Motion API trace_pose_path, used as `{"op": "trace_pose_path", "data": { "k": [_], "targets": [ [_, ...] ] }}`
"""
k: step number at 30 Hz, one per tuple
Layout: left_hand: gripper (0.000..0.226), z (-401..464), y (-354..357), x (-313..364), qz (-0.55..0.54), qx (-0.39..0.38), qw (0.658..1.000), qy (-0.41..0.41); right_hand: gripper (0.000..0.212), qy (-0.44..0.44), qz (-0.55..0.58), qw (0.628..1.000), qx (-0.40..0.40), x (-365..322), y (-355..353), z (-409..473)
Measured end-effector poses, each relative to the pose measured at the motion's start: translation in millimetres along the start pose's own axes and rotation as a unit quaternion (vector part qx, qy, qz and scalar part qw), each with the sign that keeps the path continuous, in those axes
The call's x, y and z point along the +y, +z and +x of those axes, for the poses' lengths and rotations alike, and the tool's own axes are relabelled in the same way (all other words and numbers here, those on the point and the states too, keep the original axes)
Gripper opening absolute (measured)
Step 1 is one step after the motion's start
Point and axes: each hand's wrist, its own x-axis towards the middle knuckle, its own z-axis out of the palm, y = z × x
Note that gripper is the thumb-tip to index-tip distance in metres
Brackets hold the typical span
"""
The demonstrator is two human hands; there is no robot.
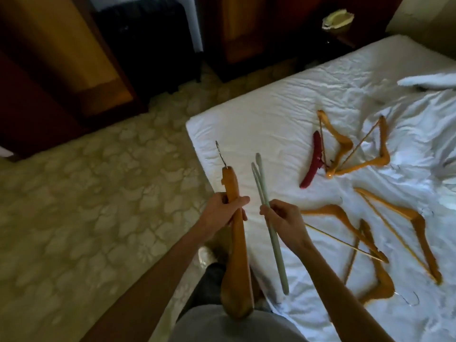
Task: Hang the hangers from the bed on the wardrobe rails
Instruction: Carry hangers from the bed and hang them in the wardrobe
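Observation:
My left hand [225, 211] grips a wide wooden hanger [237, 255] seen edge-on, its metal hook [220, 154] pointing up and away. My right hand [283, 218] holds a thin pale green plastic hanger [274, 240], also edge-on. Both hands are over the near left corner of the bed [259, 114], which has a white crumpled sheet. On the sheet lie a red hanger [314, 164], two crossed wooden hangers [350, 149] beside it, and more wooden hangers [394, 233] nearer me on the right.
A dark wooden wardrobe [61, 62] with an open door stands at the far left across a patterned tile floor [98, 193]. A dark cabinet [246, 33] sits beyond the bed. A folded white cloth [427, 81] lies at the bed's far right.

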Motion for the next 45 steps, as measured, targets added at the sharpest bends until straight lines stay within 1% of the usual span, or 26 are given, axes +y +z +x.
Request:
{"op": "trace_pose_path", "data": {
  "k": [2,6,10,12,14,16,19,21,25,27,30,32,35,39,43,45],
  "targets": [
    [0.034,-0.2,-38.6,-2.3,-0.034,0.031,0.999,0.003,0.031,-0.023,-0.002,0.999,-0.033,-21.3,30.0,22.6],
    [0.030,7.5,-129.2,-12.6,-0.096,0.109,0.989,0.015,0.050,-0.084,-0.014,0.991,-0.105,-70.4,107.4,77.7],
    [0.037,22.2,-225.1,-12.3,-0.096,0.160,0.982,0.031,0.053,-0.107,-0.008,0.980,-0.166,-133.2,189.9,131.5],
    [0.039,31.0,-270.5,-6.3,-0.099,0.175,0.979,0.041,0.045,-0.116,-0.006,0.976,-0.183,-165.3,229.5,157.5],
    [0.037,40.9,-319.9,-2.6,-0.116,0.184,0.975,0.051,0.027,-0.123,-0.004,0.970,-0.207,-195.6,273.5,184.3],
    [0.034,53.1,-370.4,4.9,-0.120,0.201,0.970,0.065,0.019,-0.129,-0.004,0.966,-0.226,-223.7,313.5,210.3],
    [0.033,70.8,-437.0,16.9,-0.111,0.219,0.966,0.086,0.017,-0.135,-0.006,0.962,-0.237,-260.1,362.6,245.4],
    [0.036,86.7,-479.2,25.4,-0.112,0.229,0.962,0.099,0.018,-0.145,0.004,0.957,-0.250,-285.8,391.8,270.8],
    [0.041,124.1,-555.7,41.6,-0.098,0.232,0.961,0.112,0.027,-0.168,0.010,0.951,-0.260,-330.8,444.0,324.5],
    [0.041,148.5,-591.5,47.6,-0.091,0.243,0.959,0.116,0.027,-0.181,0.008,0.948,-0.261,-347.1,468.2,357.1],
    [0.042,197.9,-648.2,56.6,-0.109,0.279,0.947,0.119,0.023,-0.189,0.025,0.945,-0.265,-372.9,510.1,420.9],
    [0.040,230.7,-686.1,64.8,-0.110,0.285,0.944,0.126,0.017,-0.195,0.027,0.946,-0.259,-389.5,539.0,465.6],
    [0.032,285.4,-752.6,86.7,-0.103,0.279,0.945,0.137,0.018,-0.207,0.026,0.943,-0.259,-425.5,584.6,536.4],
    [0.033,343.5,-834.5,116.0,-0.112,0.290,0.942,0.126,0.017,-0.215,0.052,0.938,-0.266,-476.5,636.9,615.4],
    [0.035,396.1,-904.5,138.7,-0.131,0.319,0.930,0.125,0.018,-0.226,0.040,0.927,-0.296,-523.3,687.4,683.8],
    [0.034,420.1,-937.9,147.8,-0.135,0.325,0.928,0.125,0.019,-0.217,0.046,0.928,-0.299,-542.2,714.5,715.8]
  ]
}}
